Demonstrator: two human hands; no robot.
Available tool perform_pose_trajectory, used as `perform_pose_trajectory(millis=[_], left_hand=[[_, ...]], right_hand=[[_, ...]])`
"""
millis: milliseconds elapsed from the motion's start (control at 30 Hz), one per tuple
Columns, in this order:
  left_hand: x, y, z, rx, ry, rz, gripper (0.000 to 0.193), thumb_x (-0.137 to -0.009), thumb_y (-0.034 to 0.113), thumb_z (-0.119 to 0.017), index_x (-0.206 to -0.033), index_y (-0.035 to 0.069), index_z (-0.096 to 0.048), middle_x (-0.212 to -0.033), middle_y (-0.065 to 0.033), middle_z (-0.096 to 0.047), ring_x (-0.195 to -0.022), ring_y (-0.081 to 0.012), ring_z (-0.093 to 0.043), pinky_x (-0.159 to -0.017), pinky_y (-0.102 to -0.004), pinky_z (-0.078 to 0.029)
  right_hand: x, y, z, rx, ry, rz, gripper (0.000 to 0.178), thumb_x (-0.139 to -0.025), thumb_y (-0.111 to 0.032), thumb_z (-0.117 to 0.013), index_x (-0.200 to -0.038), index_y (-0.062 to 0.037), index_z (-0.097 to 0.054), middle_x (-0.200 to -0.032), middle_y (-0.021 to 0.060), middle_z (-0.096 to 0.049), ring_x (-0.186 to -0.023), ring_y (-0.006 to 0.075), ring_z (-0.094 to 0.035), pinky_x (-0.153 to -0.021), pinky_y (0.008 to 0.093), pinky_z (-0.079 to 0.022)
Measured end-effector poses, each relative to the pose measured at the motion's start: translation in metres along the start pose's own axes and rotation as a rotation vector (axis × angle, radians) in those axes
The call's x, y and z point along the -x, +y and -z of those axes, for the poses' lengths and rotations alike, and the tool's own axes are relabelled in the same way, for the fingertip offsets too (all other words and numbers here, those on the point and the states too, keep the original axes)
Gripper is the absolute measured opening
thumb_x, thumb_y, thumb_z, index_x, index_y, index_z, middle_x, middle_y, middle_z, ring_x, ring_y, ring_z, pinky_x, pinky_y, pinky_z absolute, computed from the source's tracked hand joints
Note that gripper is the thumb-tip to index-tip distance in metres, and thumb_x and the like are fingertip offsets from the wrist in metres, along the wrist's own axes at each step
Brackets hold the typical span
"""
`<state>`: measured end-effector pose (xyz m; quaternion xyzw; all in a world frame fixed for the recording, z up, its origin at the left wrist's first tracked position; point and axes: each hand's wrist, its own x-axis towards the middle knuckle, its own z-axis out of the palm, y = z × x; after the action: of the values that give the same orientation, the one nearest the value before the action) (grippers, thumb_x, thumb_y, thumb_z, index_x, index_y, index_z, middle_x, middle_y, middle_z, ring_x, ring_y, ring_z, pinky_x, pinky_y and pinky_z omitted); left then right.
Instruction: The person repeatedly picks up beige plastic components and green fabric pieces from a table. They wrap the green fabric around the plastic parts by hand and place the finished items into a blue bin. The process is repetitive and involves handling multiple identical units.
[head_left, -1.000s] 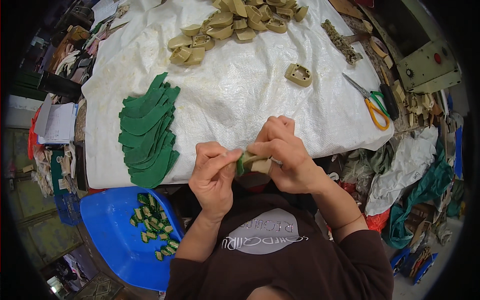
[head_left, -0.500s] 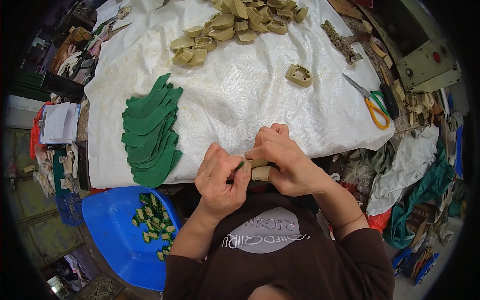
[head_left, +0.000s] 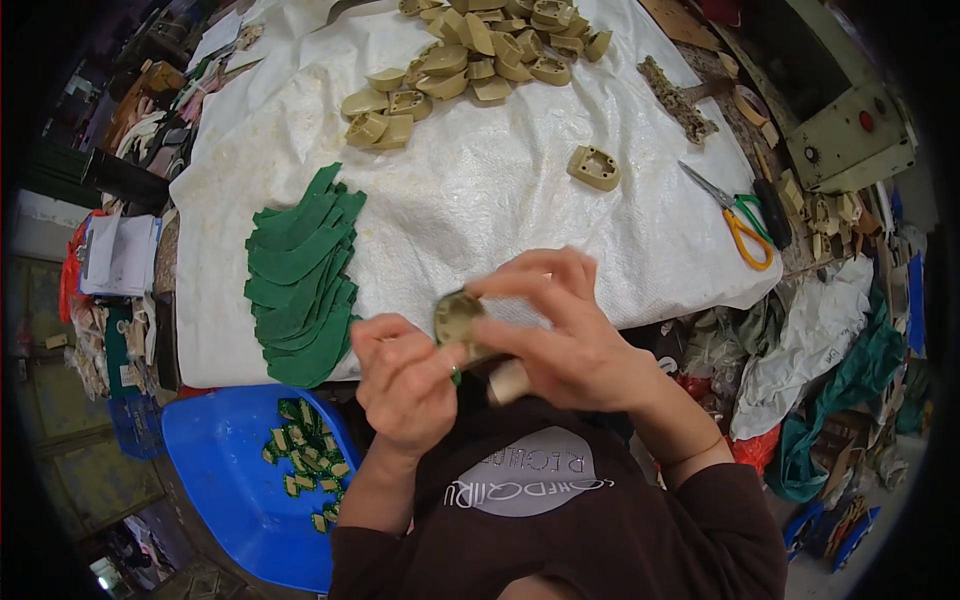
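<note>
At the lower left, below the table edge: blue basin [head_left: 215, 480], small green-edged tan pieces [head_left: 305, 465] lying loose inside; its walls keep them together. Above it, green strips [head_left: 300, 275] overlap in a fanned stack, probably so single ones lift easily. Left hand [head_left: 405, 390]: fingers curled, tips against the near edge of a hollow tan piece [head_left: 452, 318], a green scrap [head_left: 456, 377] beside them; blur hides what they pinch. Hollow piece sits between both hands, open side up, perhaps for a view of its inside. Pile of tan pieces [head_left: 480, 62] beyond, clear of the elbows. Right hand [head_left: 570, 345]: blurred, forefinger and thumb pinching the piece's right side. Scissors [head_left: 735, 212] farthest right, seemingly parked out of the way.
</note>
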<state>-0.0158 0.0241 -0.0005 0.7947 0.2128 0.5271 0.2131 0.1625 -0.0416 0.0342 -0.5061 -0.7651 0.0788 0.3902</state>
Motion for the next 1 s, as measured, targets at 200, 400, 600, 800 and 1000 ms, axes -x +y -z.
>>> perform_pose_trajectory(millis=[200, 400, 600, 800, 1000], left_hand=[[-0.003, -0.001, 0.005, 0.122, 0.091, 0.053, 0.041, -0.054, -0.01, -0.075, -0.087, 0.012, -0.064, -0.082, -0.0054, -0.049, -0.078, -0.0239, -0.046, -0.064, -0.0331, -0.038], [0.002, 0.017, -0.014, 0.399, 0.027, 0.074, 0.034, -0.065, -0.011, -0.07, -0.092, 0.007, -0.061, -0.096, -0.0128, -0.055, -0.09, -0.0332, -0.059, -0.075, -0.0401, -0.049], [0.004, 0.014, -0.014, 0.044, -0.13, -0.129, 0.029, -0.065, -0.009, -0.065, -0.091, 0.003, -0.058, -0.091, -0.0116, -0.058, -0.08, -0.0287, -0.064, -0.06, -0.033, -0.043], [-0.003, 0.018, -0.017, -0.123, -0.23, -0.143, 0.015, -0.067, -0.004, -0.063, -0.073, 0.004, -0.052, -0.083, -0.0101, -0.054, -0.068, -0.0243, -0.057, -0.054, -0.0329, -0.038], [-0.011, 0.026, -0.017, -0.193, -0.322, -0.164, 0.014, -0.067, -0.003, -0.061, -0.067, 0.006, -0.05, -0.077, -0.0095, -0.051, -0.062, -0.0224, -0.051, -0.05, -0.0335, -0.036]], right_hand=[[0.033, 0.007, -0.015, -0.528, 0.143, -0.366, 0.039, -0.085, -0.03, -0.068, -0.109, -0.0033, -0.055, -0.11, 0.0164, -0.057, -0.098, 0.024, -0.054, -0.087, 0.0363, -0.041], [0.032, -0.011, -0.04, -1.156, 0.513, -0.738, 0.033, -0.097, -0.027, -0.05, -0.115, 0.0015, -0.047, -0.105, 0.0185, -0.061, -0.099, 0.0245, -0.061, -0.088, 0.0383, -0.049], [0.044, -0.013, -0.03, -1.35, 0.449, -0.726, 0.029, -0.097, -0.022, -0.046, -0.111, 0.0035, -0.051, -0.113, 0.0283, -0.058, -0.103, 0.0321, -0.061, -0.089, 0.0403, -0.05], [0.048, -0.01, -0.03, -1.082, 0.344, -0.591, 0.03, -0.094, -0.008, -0.04, -0.117, 0.0026, -0.056, -0.109, 0.0148, -0.065, -0.094, 0.0181, -0.064, -0.081, 0.0265, -0.049], [0.041, -0.015, -0.026, -0.702, 0.211, -0.601, 0.034, -0.092, -0.009, -0.038, -0.118, 0.0021, -0.057, -0.1, 0.0124, -0.067, -0.082, 0.0144, -0.063, -0.071, 0.0263, -0.049]])
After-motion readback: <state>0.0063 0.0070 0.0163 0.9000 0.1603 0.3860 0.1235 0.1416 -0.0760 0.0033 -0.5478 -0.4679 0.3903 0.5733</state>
